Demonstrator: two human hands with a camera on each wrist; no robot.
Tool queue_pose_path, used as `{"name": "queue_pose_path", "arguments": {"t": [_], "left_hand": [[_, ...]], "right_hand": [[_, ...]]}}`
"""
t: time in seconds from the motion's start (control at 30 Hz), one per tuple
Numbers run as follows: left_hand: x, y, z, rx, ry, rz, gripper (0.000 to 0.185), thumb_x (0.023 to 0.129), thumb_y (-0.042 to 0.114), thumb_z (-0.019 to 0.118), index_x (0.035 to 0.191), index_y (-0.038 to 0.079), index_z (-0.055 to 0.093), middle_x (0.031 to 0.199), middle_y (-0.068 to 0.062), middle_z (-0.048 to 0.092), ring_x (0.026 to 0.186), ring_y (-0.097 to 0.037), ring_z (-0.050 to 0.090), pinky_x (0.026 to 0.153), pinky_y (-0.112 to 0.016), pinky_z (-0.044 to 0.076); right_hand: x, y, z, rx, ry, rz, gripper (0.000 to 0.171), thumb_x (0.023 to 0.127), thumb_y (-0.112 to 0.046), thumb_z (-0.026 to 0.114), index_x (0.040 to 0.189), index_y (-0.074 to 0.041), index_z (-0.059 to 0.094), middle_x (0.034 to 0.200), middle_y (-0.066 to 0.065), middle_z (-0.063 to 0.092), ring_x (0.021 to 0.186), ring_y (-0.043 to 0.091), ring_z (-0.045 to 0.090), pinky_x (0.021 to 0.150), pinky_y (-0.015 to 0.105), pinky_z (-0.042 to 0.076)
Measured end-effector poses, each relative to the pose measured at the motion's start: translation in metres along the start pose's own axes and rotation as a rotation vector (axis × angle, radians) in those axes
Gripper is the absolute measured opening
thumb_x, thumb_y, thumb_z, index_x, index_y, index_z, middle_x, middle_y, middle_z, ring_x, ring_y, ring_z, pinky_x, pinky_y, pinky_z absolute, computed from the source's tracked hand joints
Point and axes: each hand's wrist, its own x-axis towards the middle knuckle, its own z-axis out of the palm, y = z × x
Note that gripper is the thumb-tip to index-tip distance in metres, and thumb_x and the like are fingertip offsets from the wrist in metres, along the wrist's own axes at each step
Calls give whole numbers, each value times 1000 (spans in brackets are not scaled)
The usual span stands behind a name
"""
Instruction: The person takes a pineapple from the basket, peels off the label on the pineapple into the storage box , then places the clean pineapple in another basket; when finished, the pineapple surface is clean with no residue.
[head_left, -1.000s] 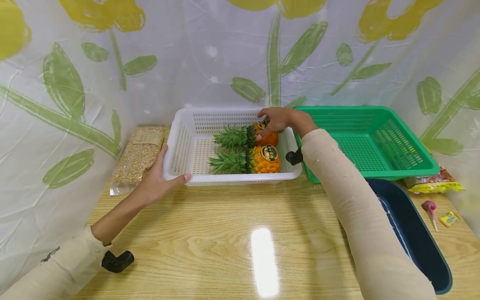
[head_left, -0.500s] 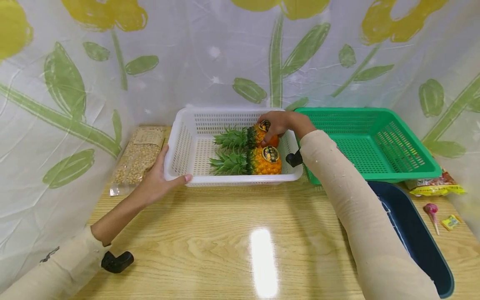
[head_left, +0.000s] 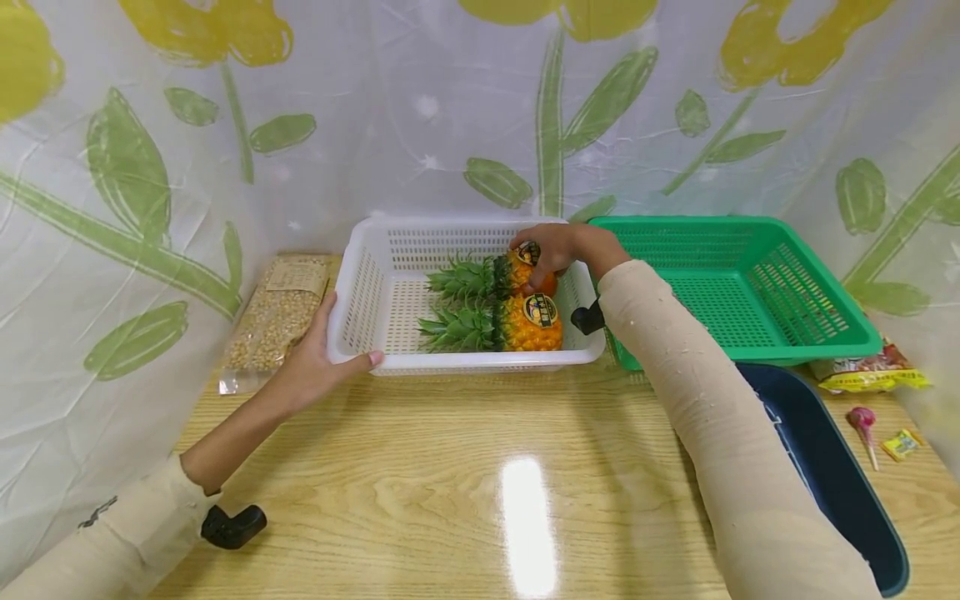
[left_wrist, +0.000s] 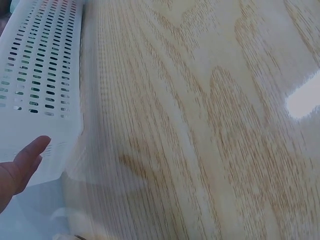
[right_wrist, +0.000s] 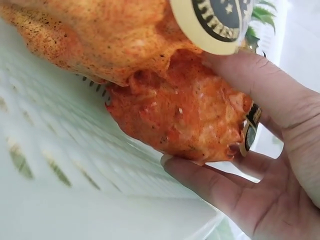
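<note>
A white plastic basket (head_left: 420, 362) stands at the back middle, with two small pineapples lying side by side in it, leaves to the left. My right hand (head_left: 555, 250) grips the far pineapple (right_wrist: 180, 110); in the right wrist view the thumb is on one side, fingers on the other. The near pineapple (head_left: 528, 325) lies beside it and bears a round black and gold label (head_left: 540, 310). My left hand (head_left: 311, 362) holds the basket's front left corner, its thumb over the front rim and its fingers along the left side.
A green basket (head_left: 750, 350) adjoins on the right. In front of it lies a dark blue tray (head_left: 862, 517), partly behind the right sleeve. Farther right are a lollipop (head_left: 862, 418), a small yellow packet (head_left: 902, 444) and a snack bag (head_left: 873, 375). A bag of kernels (head_left: 273, 321) lies left.
My right hand has lowered slightly and closed more firmly around the far pineapple, its thumb slipping down between the two fruits. The left hand has stayed on the basket corner.
</note>
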Motion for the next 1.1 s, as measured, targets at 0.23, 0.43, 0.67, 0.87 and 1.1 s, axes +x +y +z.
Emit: {"name": "queue_pose_path", "arguments": {"t": [0.23,0.43,0.67,0.87,1.1], "left_hand": [[1,0,0,-13,-1,14,119,89,47,74,159,25,-19,158,-33,25,137,-52,41,109,-66,37],[0,-1,1,0,-1,10,119,88,50,73,159,26,-19,158,-33,25,137,-52,41,110,-66,36],[0,-3,1,-3,2,12,118,88,50,73,159,26,-19,159,-33,23,138,-52,39,110,-66,35],[-1,-4,0,4,5,2,119,88,52,73,159,28,-19,158,-34,24,137,-53,40,108,-67,37],[0,-2,1,-10,3,3,119,88,51,73,159,27,-18,159,-33,24,137,-52,41,109,-67,36]], "right_hand": [[-1,1,-2,-4,-7,-16,81,90,-17,73,158,-20,29,165,12,18,115,28,44,80,37,46],[-2,2,-2,8,-5,-22,80,90,-16,73,157,-20,29,165,12,17,115,28,44,80,38,46],[-1,4,0,-2,29,-37,73,90,-16,75,151,-21,35,160,11,25,105,26,43,78,37,40],[1,4,-1,-6,29,-32,72,91,-18,74,151,-22,35,161,11,24,109,27,44,80,38,41],[0,5,-1,-7,17,-16,74,93,-21,73,155,-23,33,164,11,21,110,27,50,83,38,48]]}}
